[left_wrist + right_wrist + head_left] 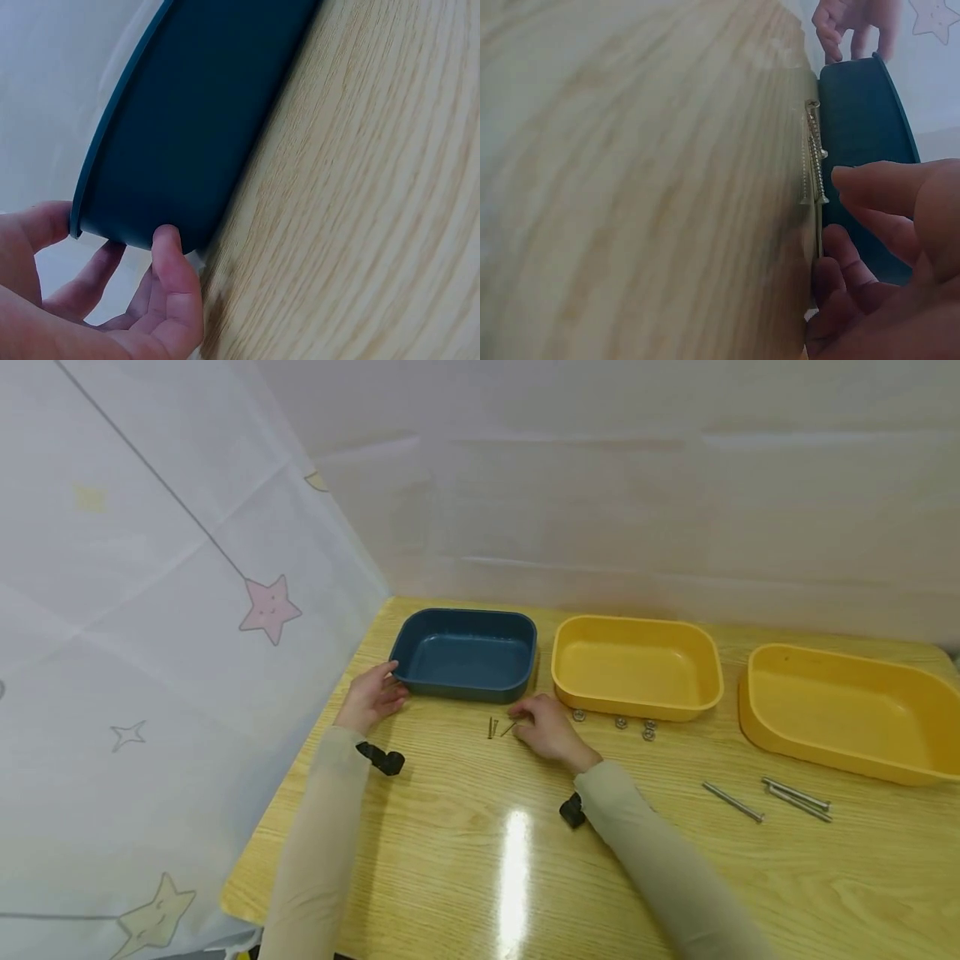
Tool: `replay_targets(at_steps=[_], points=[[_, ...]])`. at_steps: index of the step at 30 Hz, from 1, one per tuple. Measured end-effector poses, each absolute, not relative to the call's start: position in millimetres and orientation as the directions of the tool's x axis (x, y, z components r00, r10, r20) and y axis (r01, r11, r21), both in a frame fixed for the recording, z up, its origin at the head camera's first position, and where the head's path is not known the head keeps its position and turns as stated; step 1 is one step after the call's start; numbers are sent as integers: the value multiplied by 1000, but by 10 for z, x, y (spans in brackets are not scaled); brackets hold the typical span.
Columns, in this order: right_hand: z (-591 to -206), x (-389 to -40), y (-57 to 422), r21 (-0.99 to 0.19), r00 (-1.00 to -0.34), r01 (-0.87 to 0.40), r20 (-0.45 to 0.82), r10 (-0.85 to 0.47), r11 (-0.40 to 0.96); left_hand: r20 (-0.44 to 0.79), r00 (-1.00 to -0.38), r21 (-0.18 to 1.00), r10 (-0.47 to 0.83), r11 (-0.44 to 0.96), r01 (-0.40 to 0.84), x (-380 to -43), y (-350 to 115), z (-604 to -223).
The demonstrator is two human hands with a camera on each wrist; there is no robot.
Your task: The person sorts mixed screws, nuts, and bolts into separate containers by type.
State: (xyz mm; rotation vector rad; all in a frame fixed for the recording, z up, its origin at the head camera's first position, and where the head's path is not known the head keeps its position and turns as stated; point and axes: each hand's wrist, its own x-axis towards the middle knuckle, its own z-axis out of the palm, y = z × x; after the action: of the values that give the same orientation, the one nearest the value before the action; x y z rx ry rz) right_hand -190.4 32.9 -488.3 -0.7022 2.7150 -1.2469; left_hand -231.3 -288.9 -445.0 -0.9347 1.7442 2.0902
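1. Dark blue bin: I see it standing upright toward the far left of the wooden table, its long side facing me.
2. On that bin's near left corner I have the left hand. From the left wrist view I read its fingers as bent and grasping the corner, one digit at the rim and others against the outer wall.
3. I have the right hand low over the table, just in front of the bin's near right corner. Its fingers are curved but parted, and I see a gap between them in the right wrist view, so I read them as released.
4. Three small screws lie in front of the dark blue bin; the rightmost is slanted, right beside those fingertips. I cannot tell whether skin touches it.
5. To the right I have the middle yellow bin, with four nuts along its near side, two of them close together.
6. Farther right I see another yellow bin. Nearer to me than it lie three long bolts, one apart at the left and two side by side.
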Motion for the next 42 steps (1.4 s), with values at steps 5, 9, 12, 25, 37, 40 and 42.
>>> replay_targets(at_steps=[5,9,12,25,37,40,42], points=[[-4867,-1887,290,-730,-901,-359,107,-421,581,-616,-760,785,-205,-244,-570,-2307,-2884,-4450],[-4863,-1884,283,-725,-908,-342,90,-410,597,-612,-763,788,-208,-244,-566,-2309,-2886,-4454],[-4866,-1891,284,-718,-908,-339,81,-410,608,-608,-766,792,-209,-239,-563,-2309,-2887,-4458],[-4846,-1923,323,-698,-879,-388,83,-470,602,-626,-758,776,-182,-244,-582,-2316,-2908,-4449],[-4714,-1965,383,-604,-815,-488,59,-576,630,-627,-761,773,-168,-254,-581,-2340,-2915,-4468],[-4690,-1975,390,-573,-805,-502,35,-592,648,-621,-764,779,-175,-239,-579,-2342,-2916,-4471],[-4680,-1981,390,-556,-800,-508,23,-599,657,-618,-766,782,-174,-234,-578,-2342,-2918,-4471]])
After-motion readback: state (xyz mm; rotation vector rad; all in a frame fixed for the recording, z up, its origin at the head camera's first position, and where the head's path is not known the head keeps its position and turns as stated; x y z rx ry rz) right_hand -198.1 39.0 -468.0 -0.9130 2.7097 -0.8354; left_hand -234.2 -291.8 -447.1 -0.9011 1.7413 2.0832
